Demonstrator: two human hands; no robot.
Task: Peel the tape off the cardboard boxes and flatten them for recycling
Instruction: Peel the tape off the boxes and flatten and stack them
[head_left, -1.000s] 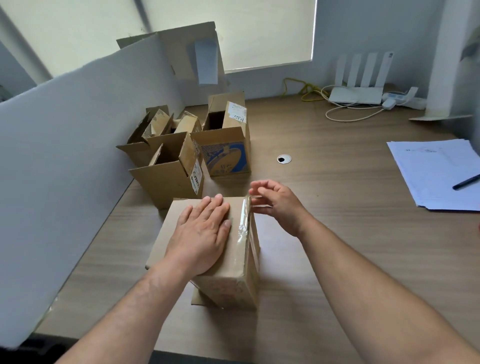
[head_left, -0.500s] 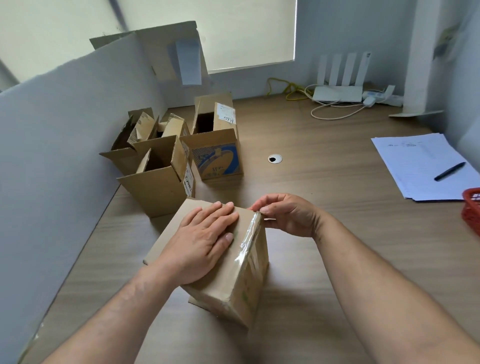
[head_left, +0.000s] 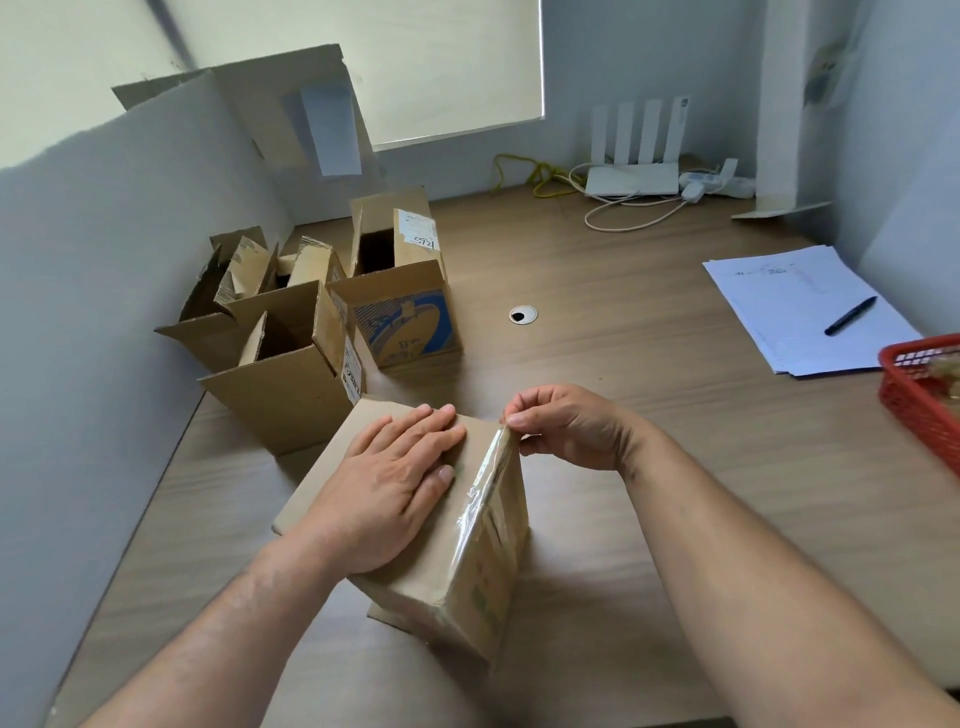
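A sealed brown cardboard box (head_left: 457, 582) stands on the wooden desk in front of me. Clear tape (head_left: 485, 483) runs along its right top edge and is wrinkled and partly lifted. My left hand (head_left: 395, 483) lies flat on the box's top with straight fingers, pressing it down. My right hand (head_left: 566, 428) is at the far right corner of the box, thumb and forefinger pinching the end of the tape. Three opened cardboard boxes stand behind: one nearest (head_left: 283, 395), one at the left wall (head_left: 228, 301), one with a blue print (head_left: 402, 306).
A white partition (head_left: 93, 312) borders the desk on the left. A red basket (head_left: 930, 395) sits at the right edge, beside papers (head_left: 789, 312) with a black pen (head_left: 852, 315). A router (head_left: 634, 176) and cables lie at the back. A cable hole (head_left: 523, 315) is mid-desk.
My right hand moved from beside the box's far corner to pinching the tape end there. The tape edge now stands lifted. My left hand stayed flat on top; the view shifted, revealing the red basket.
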